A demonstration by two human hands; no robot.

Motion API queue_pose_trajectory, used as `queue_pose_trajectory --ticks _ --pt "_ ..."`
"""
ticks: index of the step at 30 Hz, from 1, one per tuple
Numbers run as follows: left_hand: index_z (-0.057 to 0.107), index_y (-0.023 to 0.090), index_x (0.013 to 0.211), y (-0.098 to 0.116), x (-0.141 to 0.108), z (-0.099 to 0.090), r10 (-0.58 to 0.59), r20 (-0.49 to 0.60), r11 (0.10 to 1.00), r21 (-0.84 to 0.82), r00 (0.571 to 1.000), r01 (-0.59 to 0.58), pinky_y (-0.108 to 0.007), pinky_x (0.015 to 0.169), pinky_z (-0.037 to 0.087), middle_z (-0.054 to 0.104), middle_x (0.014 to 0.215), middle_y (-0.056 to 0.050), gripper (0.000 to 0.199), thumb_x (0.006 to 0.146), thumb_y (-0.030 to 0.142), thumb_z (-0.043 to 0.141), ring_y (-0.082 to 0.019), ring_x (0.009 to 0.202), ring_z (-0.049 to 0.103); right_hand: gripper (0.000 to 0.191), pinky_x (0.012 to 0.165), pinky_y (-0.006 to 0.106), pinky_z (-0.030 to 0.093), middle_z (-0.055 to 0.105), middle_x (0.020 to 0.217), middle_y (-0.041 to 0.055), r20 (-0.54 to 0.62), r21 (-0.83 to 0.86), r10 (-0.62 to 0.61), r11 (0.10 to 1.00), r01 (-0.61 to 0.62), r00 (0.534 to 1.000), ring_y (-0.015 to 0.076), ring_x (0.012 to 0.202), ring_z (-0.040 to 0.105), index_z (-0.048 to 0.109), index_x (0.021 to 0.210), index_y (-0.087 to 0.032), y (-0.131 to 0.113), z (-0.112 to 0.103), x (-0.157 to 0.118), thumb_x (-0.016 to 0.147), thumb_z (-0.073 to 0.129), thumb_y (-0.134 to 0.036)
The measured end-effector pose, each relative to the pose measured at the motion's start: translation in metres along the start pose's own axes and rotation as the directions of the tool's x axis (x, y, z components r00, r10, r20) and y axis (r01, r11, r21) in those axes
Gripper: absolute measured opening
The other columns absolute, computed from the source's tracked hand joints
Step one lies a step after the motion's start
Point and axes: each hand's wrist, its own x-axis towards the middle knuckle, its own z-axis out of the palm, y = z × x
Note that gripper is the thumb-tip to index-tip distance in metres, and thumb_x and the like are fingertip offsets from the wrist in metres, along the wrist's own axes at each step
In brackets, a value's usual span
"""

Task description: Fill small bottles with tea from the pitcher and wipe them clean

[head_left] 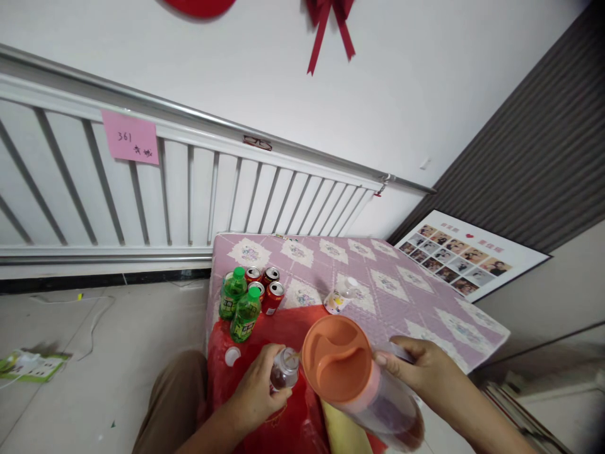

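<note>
My left hand is wrapped round a small clear plastic bottle whose mouth is uncapped. My right hand grips the handle of a clear pitcher with an orange lid. The pitcher is tilted towards the bottle, dark brown liquid lies inside it, and a thin stream seems to run from its spout at the bottle's mouth. A white cap lies on the red cloth beside my left hand. How full the bottle is, my fingers partly hide.
Two green bottles and several red cans stand at the table's left. A white-capped bottle stands beyond the pitcher on the purple patterned cover. Behind is a white radiator; a photo board leans at the right.
</note>
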Motion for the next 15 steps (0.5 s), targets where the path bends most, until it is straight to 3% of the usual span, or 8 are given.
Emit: queue_pose_trajectory --ticks 15 --pt "0.042 0.022 0.129 0.0035 0.0006 -0.0021 0.005 0.018 1.000 -0.002 1.000 -0.005 -0.038 0.101 0.046 0.058 0.128 -0.010 0.070 0.065 0.007 0.065 -0.024 0.118 0.057 0.047 0.047 0.025 0.018 0.021 0.056 -0.0073 0.017 -0.021 -0.025 0.999 0.025 1.000 0.0103 0.052 0.023 0.032 0.053 -0.024 0.0022 -0.0011 0.0006 0.071 0.056 -0.060"
